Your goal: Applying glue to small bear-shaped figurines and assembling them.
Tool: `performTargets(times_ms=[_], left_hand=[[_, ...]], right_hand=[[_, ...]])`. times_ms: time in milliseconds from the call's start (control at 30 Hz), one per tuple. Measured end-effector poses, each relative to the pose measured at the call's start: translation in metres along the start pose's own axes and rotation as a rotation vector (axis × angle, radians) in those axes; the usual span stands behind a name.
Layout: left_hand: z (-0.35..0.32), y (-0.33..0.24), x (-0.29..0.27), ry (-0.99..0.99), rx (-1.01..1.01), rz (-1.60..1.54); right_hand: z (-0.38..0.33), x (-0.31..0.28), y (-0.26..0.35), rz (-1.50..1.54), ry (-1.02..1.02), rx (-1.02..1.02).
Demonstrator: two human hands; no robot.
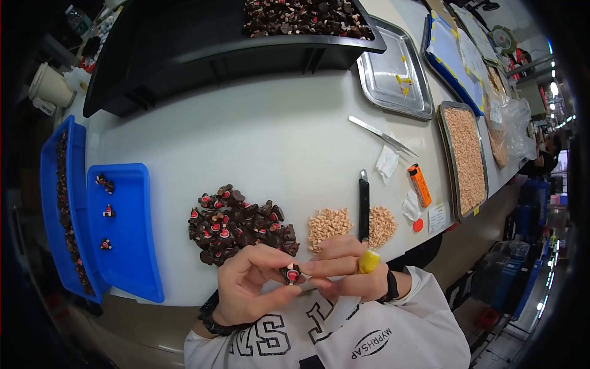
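My left hand (246, 286) pinches a small dark brown figure (291, 274) with a red and white front between thumb and fingers, close to my body. Just right of it, my right hand (344, 277) has its fingertips pressed together against the figure's side; whatever they may hold is too small to make out. Yellow tape (369, 261) wraps one right finger. Beyond my left hand lies a heap of similar dark figures (236, 224). Two little piles of tiny peach-coloured pieces, a left pile (330, 226) and a right pile (382, 226), flank a black utility knife (364, 206).
A black bin (246, 58) of figures stands at the back. Two blue trays, inner (129, 270) and outer (78, 184), sit at left. On the right are tweezers (381, 134), an orange box (420, 184), a metal tray (384, 74) and a tray of peach pieces (465, 154).
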State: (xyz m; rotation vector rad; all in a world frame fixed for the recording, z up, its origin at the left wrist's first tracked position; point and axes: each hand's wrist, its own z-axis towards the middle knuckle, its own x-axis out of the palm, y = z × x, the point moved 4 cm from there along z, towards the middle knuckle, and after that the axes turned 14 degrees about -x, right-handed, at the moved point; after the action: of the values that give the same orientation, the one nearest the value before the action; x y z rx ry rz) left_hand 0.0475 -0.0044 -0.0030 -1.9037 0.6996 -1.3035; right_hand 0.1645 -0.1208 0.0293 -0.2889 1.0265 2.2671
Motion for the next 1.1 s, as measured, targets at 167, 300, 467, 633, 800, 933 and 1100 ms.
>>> performTargets(times_ms=[167, 300, 467, 633, 800, 933, 1100], left_hand=[[-0.005, -0.013, 0.004, 0.067, 0.049, 0.229], [-0.048, -0.046, -0.019, -0.209, 0.254, 0.416], [-0.085, -0.086, -0.085, -1.160, 0.208, 0.641], [-0.047, -0.050, -0.005, -0.540, 0.231, 1.179], [0.007, -0.014, 0.038, -0.205, 0.172, 1.695], [0.011, 0.001, 0.034, -0.179, 0.273, 1.954], [0.013, 0.002, 0.033, -0.176, 0.222, 1.930]], right_hand=[[0.006, -0.002, 0.001, 0.051, 0.057, -0.071], [-0.011, -0.011, 0.002, -0.103, -0.288, -0.066], [-0.010, -0.011, 0.001, -0.001, -0.293, -0.068], [-0.011, -0.011, -0.001, -0.018, -0.279, -0.038], [-0.012, -0.010, -0.002, -0.046, -0.311, -0.008], [-0.010, -0.008, -0.003, 0.040, -0.355, -0.008], [-0.009, -0.008, -0.004, 0.002, -0.252, 0.003]])
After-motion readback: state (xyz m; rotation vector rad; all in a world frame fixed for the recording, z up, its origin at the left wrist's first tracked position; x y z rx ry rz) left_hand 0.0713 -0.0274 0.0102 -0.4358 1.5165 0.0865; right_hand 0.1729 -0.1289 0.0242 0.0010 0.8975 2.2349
